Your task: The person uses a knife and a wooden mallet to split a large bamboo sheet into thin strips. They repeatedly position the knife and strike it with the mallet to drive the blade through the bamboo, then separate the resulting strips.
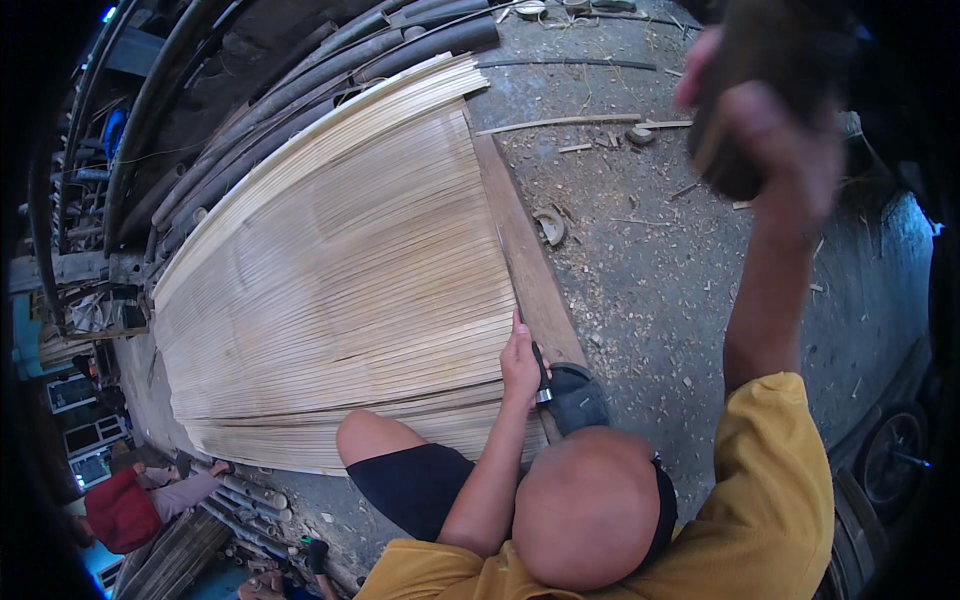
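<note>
My left hand is closed around the black handle of a long-bladed knife. Its thin blade runs away from me along the ends of the pale bamboo slats. Beneath those ends lies a brown wooden board. Raised at the upper right, my right hand grips a dark, thick wooden block, blurred by motion. The block is well apart from the knife. Between my arms are my bent knees, and a dark shoe rests beside the board.
Bamboo poles lie beyond the slats. Shavings and offcuts litter the concrete floor, with a round offcut near the board. At lower left, a person in red sits by more poles. A wheel stands far right.
</note>
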A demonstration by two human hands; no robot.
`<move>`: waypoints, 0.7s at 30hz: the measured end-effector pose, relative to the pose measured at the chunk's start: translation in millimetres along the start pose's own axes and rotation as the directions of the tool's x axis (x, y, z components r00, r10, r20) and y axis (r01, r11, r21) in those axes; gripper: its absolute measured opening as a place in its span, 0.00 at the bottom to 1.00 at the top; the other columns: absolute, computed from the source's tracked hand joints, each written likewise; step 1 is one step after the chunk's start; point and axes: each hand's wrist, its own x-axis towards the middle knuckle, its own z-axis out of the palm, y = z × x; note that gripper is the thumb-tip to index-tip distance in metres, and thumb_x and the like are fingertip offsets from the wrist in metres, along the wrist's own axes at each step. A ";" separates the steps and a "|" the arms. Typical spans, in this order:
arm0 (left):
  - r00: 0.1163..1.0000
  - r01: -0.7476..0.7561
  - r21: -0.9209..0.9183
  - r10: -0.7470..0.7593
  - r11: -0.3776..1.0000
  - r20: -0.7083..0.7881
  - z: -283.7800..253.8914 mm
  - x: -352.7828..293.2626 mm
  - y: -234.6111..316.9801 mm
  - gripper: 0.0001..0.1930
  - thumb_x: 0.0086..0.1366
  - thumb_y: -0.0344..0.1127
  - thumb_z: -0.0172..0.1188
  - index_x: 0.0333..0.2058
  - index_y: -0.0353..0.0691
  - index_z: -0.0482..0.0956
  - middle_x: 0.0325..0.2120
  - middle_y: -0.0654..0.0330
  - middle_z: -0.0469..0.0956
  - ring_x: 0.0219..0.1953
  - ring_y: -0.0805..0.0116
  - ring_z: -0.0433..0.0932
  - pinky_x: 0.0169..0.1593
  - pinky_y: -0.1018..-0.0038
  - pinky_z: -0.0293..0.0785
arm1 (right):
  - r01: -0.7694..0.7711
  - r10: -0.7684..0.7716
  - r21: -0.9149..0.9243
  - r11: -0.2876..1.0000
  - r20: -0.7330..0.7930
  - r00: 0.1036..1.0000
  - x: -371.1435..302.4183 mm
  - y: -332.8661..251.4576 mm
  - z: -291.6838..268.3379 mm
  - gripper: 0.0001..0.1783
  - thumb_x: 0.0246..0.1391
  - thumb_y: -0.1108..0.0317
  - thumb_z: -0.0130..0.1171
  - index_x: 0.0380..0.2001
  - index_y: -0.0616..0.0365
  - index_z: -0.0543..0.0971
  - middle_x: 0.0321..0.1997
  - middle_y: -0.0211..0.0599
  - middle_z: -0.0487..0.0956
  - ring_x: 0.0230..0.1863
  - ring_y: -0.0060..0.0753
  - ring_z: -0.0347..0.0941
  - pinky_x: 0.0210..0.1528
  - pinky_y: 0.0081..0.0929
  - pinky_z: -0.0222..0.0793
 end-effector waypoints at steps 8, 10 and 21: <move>0.999 -0.013 -0.034 0.014 0.999 0.035 17.0 1.4 -0.1 0.30 0.79 0.55 0.45 0.75 0.54 0.57 0.20 0.67 0.67 0.16 0.77 0.67 0.18 0.75 0.69 | -0.540 0.730 -0.606 0.584 0.102 0.675 -187.0 197.5 37.1 0.40 0.49 0.57 0.70 0.65 0.60 0.71 0.61 0.44 0.76 0.60 0.43 0.74 0.64 0.43 0.68; 0.999 -0.032 0.004 0.032 0.999 0.029 4.6 2.2 2.6 0.30 0.80 0.54 0.44 0.75 0.54 0.56 0.19 0.67 0.66 0.15 0.76 0.67 0.17 0.75 0.69 | -0.503 0.634 -0.544 0.672 0.070 0.770 -154.6 186.0 42.6 0.41 0.49 0.56 0.70 0.65 0.60 0.71 0.62 0.44 0.75 0.60 0.44 0.73 0.65 0.44 0.67; 0.999 0.015 -0.039 -0.014 0.999 0.030 0.9 0.3 5.7 0.30 0.79 0.53 0.46 0.75 0.57 0.55 0.23 0.65 0.70 0.18 0.75 0.70 0.19 0.75 0.72 | 0.449 -0.447 -0.573 0.686 0.155 0.881 -2.0 26.4 -44.7 0.29 0.58 0.54 0.65 0.55 0.61 0.75 0.52 0.49 0.79 0.52 0.34 0.77 0.52 0.35 0.74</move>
